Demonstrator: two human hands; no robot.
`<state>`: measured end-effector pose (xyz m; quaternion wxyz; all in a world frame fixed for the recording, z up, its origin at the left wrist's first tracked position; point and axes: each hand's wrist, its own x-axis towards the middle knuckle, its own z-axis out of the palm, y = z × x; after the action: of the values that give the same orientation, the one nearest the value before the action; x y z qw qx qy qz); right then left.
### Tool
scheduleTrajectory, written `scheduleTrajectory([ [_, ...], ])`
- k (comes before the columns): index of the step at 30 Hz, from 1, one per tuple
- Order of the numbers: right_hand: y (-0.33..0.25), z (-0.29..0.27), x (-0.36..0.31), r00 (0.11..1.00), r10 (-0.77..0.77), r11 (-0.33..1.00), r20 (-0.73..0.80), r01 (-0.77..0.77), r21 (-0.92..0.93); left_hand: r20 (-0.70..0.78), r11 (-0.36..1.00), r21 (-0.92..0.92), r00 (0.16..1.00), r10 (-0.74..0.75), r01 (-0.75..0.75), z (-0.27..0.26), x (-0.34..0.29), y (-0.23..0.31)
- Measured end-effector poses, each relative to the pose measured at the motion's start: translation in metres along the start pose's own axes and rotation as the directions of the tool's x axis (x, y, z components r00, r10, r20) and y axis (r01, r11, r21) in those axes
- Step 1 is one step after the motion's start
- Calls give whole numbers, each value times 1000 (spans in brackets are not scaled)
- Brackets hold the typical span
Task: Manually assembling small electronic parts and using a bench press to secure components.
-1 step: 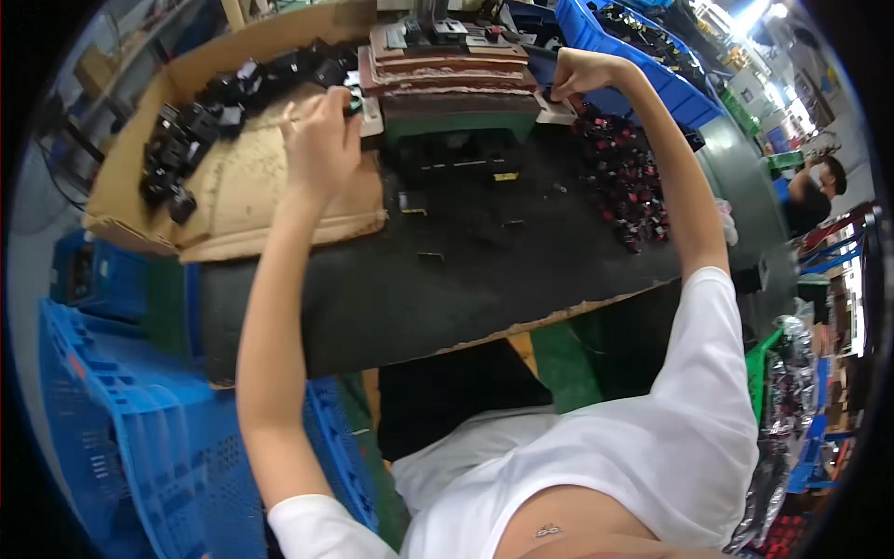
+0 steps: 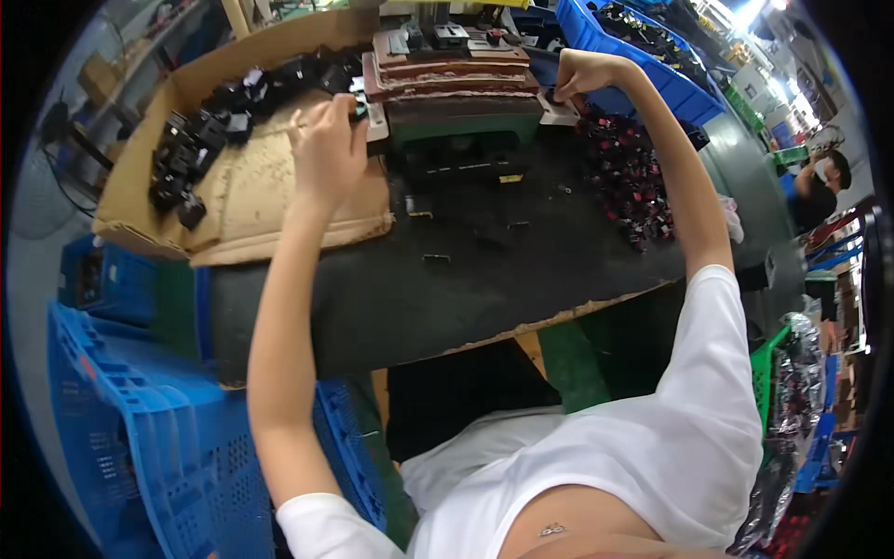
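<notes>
My left hand (image 2: 328, 149) reaches to a white switch box (image 2: 376, 123) at the left of a bench machine (image 2: 452, 79). Its fingers are loosely bent and apart, by a small green part (image 2: 359, 112) on the box. On the machine's other side, my right hand (image 2: 589, 71) is closed, with its fingertips down on a dark button (image 2: 555, 96) of a second white box (image 2: 559, 114). The machine has layered brown plates above a green base. A black block (image 2: 463, 160) lies in front of it, and its details are too dark to make out.
An open cardboard box (image 2: 140, 210) at left holds several black parts (image 2: 182, 163). Small red and black pieces (image 2: 633, 191) are heaped on the dark bench (image 2: 372, 307) at right. Blue crates (image 2: 172, 419) stand at lower left; a blue bin (image 2: 643, 70) is behind.
The whole view has shifted slightly to the right and down. Both hands stay at the white boxes, with no clear change in their grip.
</notes>
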<state>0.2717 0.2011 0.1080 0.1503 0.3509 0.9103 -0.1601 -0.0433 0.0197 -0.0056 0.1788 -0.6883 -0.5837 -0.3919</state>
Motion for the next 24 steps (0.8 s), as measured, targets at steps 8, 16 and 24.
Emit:
scheduleTrajectory([
  [8,6,7,-5,996,75,985,-53,-65,159,8,999,31,1000,-11,11,-3,0,9],
  [16,-4,-5,-11,993,75,997,-96,-74,13,-84,1000,-9,996,19,-19,-9,-1,2],
  [24,-52,13,21,574,-242,946,-782,318,-59,-203,998,-27,978,49,-55,-16,1,-1],
])
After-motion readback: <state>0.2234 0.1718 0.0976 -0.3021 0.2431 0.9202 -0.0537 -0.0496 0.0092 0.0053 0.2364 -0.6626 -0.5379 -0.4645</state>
